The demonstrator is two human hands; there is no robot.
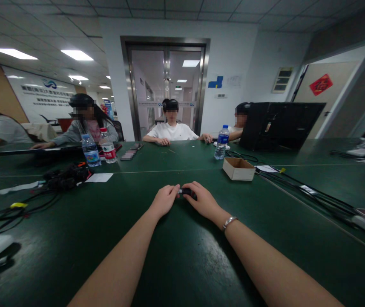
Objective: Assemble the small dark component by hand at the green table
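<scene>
Both of my hands meet over the green table (pixel 169 221), around a small black object with a silver end (pixel 187 192). The fingertips of my left hand (pixel 165 200) are closed at the silver end. From the other side, my right hand (pixel 203 200) curls its thumb and fingers around the black body. The object lies roughly level, pointing left to right. My fingers cover part of it, so its exact kind cannot be made out. A silver bracelet (pixel 229 222) circles my right wrist.
An open cardboard box (pixel 239 170) stands ahead right, near a water bottle (pixel 222 143). Two bottles, one blue-capped (pixel 91 151) and one red-capped (pixel 108 147), stand at left. Black cables (pixel 313 196) run along the right; more gear (pixel 65 175) lies left. Several people sit across the table.
</scene>
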